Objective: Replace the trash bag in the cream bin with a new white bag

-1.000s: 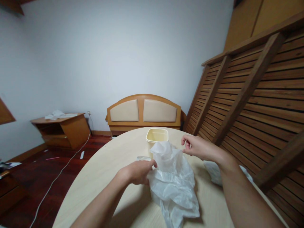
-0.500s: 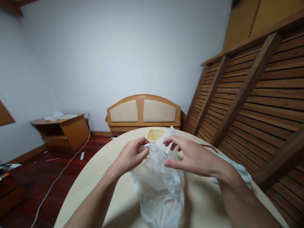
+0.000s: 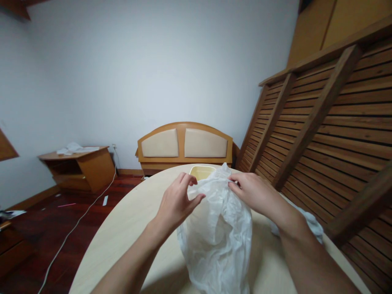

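A thin white plastic bag (image 3: 219, 232) hangs crumpled over the round table, with its upper edge between my hands. My right hand (image 3: 252, 192) pinches that edge on the right, thumb and fingers closed on the plastic. At the bag's upper left, my left hand (image 3: 179, 200) is open, its thumb and fingertips apart close to the edge. Behind the bag stands a pale yellow plastic container (image 3: 200, 172), partly covered by it.
The round table (image 3: 122, 241) has a light top. A whitish cloth-like item (image 3: 310, 222) lies at its right, partly behind my right arm. Wooden slatted panels (image 3: 318, 134) lean close on the right; a headboard (image 3: 183, 143) stands beyond. A white cable (image 3: 76, 224) crosses the floor.
My right hand has moved right and closed on the bag's edge. My left hand has let go of it and opened. The bag has shifted right and spread wider.
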Demonstrator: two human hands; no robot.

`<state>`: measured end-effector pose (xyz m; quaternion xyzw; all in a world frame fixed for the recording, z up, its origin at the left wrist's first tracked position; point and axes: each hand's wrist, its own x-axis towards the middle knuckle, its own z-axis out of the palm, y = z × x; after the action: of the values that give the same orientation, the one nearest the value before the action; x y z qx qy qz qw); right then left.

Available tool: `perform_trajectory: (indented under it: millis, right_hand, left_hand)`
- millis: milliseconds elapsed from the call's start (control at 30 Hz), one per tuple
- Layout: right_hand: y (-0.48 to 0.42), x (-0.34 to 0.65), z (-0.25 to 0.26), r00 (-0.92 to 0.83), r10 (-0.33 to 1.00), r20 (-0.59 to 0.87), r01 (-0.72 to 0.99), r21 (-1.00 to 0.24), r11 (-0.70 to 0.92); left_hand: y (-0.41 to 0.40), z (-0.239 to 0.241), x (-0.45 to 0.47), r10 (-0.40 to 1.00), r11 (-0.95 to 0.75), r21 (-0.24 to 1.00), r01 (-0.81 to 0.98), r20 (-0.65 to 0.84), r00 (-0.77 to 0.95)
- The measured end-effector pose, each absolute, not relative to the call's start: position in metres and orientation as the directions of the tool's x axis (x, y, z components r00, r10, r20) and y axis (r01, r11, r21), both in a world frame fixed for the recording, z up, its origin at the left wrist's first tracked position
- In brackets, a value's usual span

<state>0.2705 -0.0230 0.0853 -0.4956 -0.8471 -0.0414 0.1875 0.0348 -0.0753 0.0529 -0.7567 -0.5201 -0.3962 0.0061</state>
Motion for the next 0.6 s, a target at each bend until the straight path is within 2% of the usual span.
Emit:
perform_trajectory:
  millis: [167, 333, 467, 600]
  right_hand:
    - [-0.012, 0.285, 0.079, -0.362, 0.844, 0.395, 0.901, -0.085, 0.426]
    - [-0.008, 0.284, 0.075, -0.36, 0.833, 0.421, 0.894, -0.1, 0.437]
    - [-0.01, 0.278, 0.076, -0.348, 0.863, 0.366, 0.911, -0.085, 0.403]
    - [-0.002, 0.282, 0.071, -0.396, 0.878, 0.268, 0.896, -0.099, 0.433]
  left_hand:
    - [-0.082, 0.039, 0.055, 0.912, -0.353, 0.47, 0.809, 0.366, 0.186]
    - [-0.08, 0.007, 0.081, 0.971, -0.238, 0.566, 0.789, 0.154, 0.182]
    - [-0.07, -0.029, 0.098, 0.973, -0.23, 0.641, 0.733, 0.148, 0.177]
    - [-0.059, -0.052, 0.101, 0.973, -0.231, 0.606, 0.762, 0.159, 0.168]
